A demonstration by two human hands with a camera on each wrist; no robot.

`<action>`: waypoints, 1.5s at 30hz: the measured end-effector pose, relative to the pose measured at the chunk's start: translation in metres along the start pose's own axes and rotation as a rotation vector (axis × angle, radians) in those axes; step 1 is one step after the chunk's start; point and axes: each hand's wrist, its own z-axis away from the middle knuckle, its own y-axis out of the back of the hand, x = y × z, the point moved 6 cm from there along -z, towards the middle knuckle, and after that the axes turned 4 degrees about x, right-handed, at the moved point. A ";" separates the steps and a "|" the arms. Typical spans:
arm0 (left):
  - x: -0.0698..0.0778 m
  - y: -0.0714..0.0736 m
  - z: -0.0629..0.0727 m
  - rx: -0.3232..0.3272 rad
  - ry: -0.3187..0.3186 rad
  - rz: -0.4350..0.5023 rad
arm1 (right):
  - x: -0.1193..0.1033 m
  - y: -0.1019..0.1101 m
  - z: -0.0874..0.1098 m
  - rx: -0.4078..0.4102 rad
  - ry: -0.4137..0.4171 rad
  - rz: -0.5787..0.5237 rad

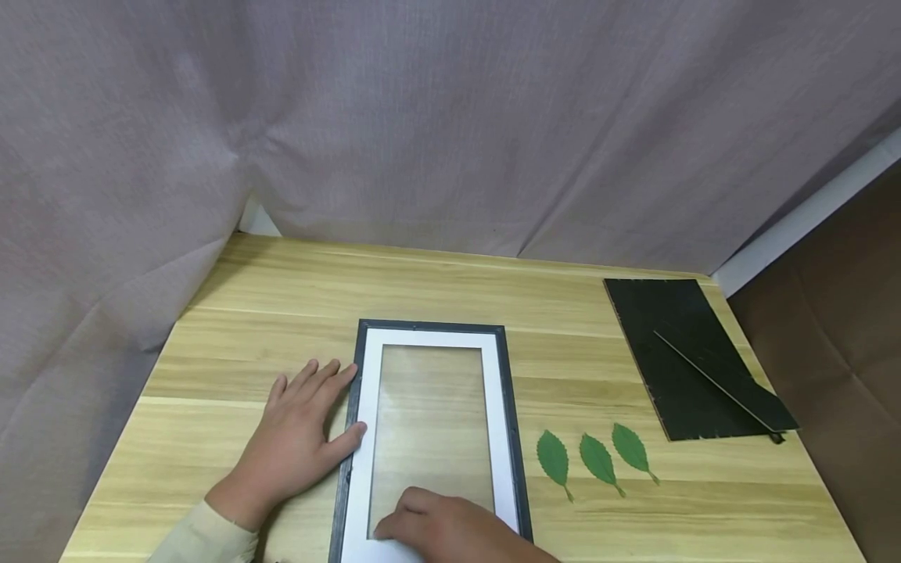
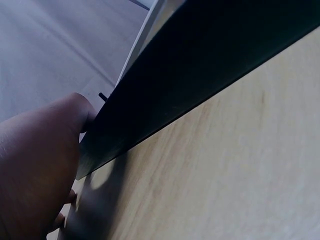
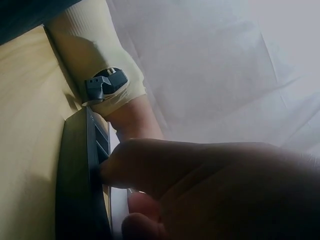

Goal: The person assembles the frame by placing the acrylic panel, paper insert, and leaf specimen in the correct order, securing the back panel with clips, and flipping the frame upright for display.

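A black picture frame [image 1: 516, 438] with a white mat [image 1: 432, 338] and a see-through pane lies at the front middle of the table in the head view. My left hand [image 1: 299, 438] rests along its left side, fingers spread, thumb tip on the mat. In the left wrist view the thumb [image 2: 75, 115] meets the dark side of the frame [image 2: 190, 75]. My right hand [image 1: 457, 524] reaches over the lower part, bent fingers touching the mat's lower left inner corner. Whether they pinch anything is hidden. Right of the frame lie three green leaves [image 1: 552, 457].
A black backing board [image 1: 676, 344] lies at the right of the wooden table [image 1: 296, 289], a thin dark flap [image 1: 732, 391] standing up from it. Grey cloth [image 1: 422, 133] hangs behind and at the left. A brown panel [image 1: 831, 328] borders the right side.
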 end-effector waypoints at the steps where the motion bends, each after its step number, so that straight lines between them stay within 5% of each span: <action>1: 0.000 0.000 0.000 0.000 0.000 0.000 | 0.000 0.000 0.000 0.002 0.007 0.012; 17: 0.000 -0.001 0.000 -0.002 -0.001 0.008 | -0.010 0.000 -0.002 0.037 0.095 0.132; 28: -0.001 -0.001 0.000 0.001 -0.002 0.003 | 0.000 0.000 0.000 -0.018 0.036 -0.049; 45: 0.001 0.002 0.000 0.008 -0.011 0.001 | 0.005 0.001 0.001 -0.039 0.004 -0.138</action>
